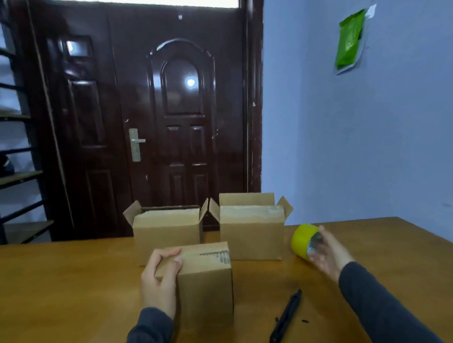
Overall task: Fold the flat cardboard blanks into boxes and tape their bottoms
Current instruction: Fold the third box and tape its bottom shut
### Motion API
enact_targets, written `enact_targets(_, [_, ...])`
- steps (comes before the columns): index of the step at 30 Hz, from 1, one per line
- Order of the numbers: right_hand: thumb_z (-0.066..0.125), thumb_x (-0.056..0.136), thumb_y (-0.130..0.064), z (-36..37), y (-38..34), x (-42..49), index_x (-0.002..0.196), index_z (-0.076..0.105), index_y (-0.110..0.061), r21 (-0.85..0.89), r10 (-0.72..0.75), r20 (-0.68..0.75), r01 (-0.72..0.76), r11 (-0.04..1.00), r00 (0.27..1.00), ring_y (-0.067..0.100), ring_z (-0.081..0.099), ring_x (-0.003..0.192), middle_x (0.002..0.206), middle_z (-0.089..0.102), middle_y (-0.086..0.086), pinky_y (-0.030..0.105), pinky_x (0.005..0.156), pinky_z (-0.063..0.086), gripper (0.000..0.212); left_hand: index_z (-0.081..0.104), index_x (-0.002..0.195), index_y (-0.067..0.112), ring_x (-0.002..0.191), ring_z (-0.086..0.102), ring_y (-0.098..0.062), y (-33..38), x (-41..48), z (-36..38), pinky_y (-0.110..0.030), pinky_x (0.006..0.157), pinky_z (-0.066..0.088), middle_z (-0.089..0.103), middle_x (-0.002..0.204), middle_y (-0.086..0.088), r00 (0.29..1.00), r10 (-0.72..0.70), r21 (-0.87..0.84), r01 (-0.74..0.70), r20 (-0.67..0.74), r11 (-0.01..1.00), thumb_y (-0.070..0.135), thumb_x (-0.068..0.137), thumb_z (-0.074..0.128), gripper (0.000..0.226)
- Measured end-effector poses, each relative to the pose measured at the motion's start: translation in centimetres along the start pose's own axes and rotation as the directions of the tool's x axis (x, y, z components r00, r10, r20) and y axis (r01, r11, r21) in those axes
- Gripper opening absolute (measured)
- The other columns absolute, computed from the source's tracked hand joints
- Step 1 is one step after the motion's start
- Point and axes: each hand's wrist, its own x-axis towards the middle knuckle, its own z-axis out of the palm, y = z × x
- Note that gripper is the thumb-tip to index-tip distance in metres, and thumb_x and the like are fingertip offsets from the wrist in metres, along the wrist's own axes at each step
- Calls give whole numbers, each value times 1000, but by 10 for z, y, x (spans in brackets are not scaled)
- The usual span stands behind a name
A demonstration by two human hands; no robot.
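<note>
Three cardboard boxes (206,283) (166,231) (251,235), one roll of yellow tape (302,238) and one black cutter (286,318) share a single wooden table (56,293) with two hands (159,283) (328,255), before one dark door (144,114), one shelving rack (0,159) and one green packet (350,38) on the wall.

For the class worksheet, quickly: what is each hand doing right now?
Left hand: grips the near box at its top corner.
Right hand: open, fingers straight against the yellow tape roll.
</note>
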Motion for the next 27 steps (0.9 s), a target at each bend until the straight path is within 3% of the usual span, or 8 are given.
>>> enact_targets(3, [61,90,-42,7,8,7,148,32,-21,56,19,153,-28,998,988,32,70,96,139,50,16,34,66,59,67,67,84,13,96,56,-17,-3,2,1,-28,75,41,66,98,-2,1000,-3,2,3,14,1000,7,88,61,10])
enact_targets(6, [64,91,-31,15,10,9,150,27,-21,79,-8,122,-2,997,993,32,70,100,147,41,19,39,79,57,71,67,84,12,93,55,-12,-2,3,1,-25,71,39,65,99,-2,1000,-2,6,2,23,1000,9,88,61,7])
enact_targets(9, [61,94,-27,12,10,-5,144,37,-16,23,-103,38,103,994,994,31,65,104,131,51,12,41,91,52,57,67,86,11,91,53,-10,-3,3,2,-24,72,39,64,100,-3,1000,2,11,-2,21,1000,5,91,57,13])
enact_targets(11, [61,93,-29,8,7,-23,132,51,-8,-148,-253,-21,247,958,967,25,66,99,120,60,11,38,89,52,45,67,87,13,91,52,-11,-3,3,2,-25,74,39,63,99,-2,1000,4,18,-4,15,1000,6,91,56,13])
enact_targets(16, [69,86,-31,18,-11,-78,106,65,-19,-337,-463,193,502,796,865,18,64,107,108,70,0,35,93,52,23,66,85,20,93,54,-10,-3,1,3,-28,77,40,65,95,3,999,29,1,-30,12,1000,25,82,56,12])
enact_targets(20, [72,84,-13,54,-19,-106,121,57,-17,-363,-389,456,566,740,800,9,67,100,115,68,0,19,83,53,40,67,86,19,94,56,-8,-1,-1,3,-25,78,41,66,94,5,1000,17,-12,-17,16,1000,26,79,54,16])
enact_targets(23, [73,83,-14,90,-11,-114,132,50,-15,-390,-326,556,587,710,764,20,64,112,126,63,5,33,97,51,54,67,86,20,93,57,-5,3,-2,2,-22,77,41,66,94,7,1000,-8,-24,9,22,1000,28,77,54,17])
enact_targets(27, [55,94,-2,133,-1,-128,125,57,-10,-179,-219,652,428,886,726,20,68,79,100,69,8,33,80,57,32,67,85,20,94,58,-5,2,-1,0,-27,83,44,67,94,6,1000,-6,-10,6,20,1000,28,77,55,16])
